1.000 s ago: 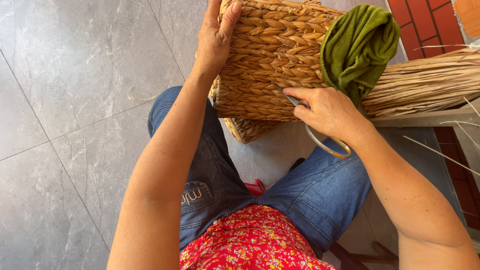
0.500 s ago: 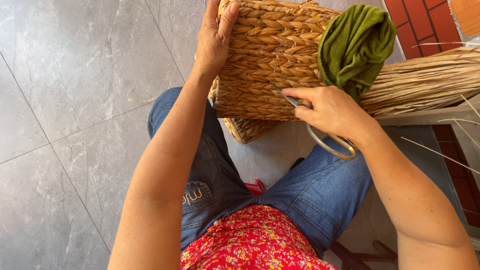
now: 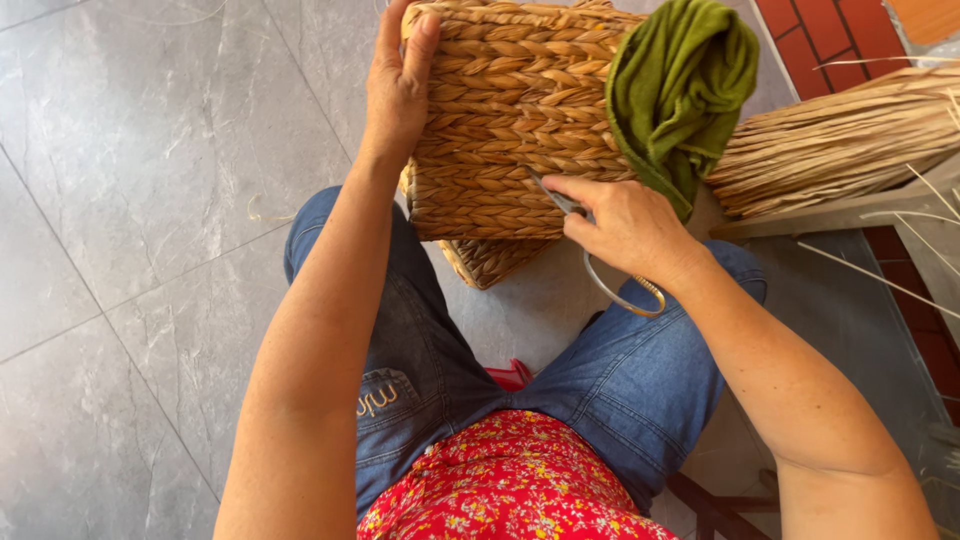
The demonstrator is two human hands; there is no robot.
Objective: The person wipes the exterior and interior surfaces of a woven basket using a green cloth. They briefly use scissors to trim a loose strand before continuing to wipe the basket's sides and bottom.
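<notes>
Both your hands on the woven basket (image 3: pixel 505 120), scissors at its side.

Basket rests on your knees over the grey tile floor (image 3: pixel 140 230); your left hand (image 3: pixel 400 85) wraps its far-left edge, grip closed w/ fingers flat on the weave. Straw bundle (image 3: pixel 840 140) lies right of your right-hand grip, green cloth (image 3: pixel 680 85) just above it. Right hand (image 3: pixel 625 225) is closed round the scissors (image 3: pixel 600 275), blades touching the basket wall.

Blue jeans (image 3: pixel 620 390), red floral top (image 3: pixel 500 480)
</notes>
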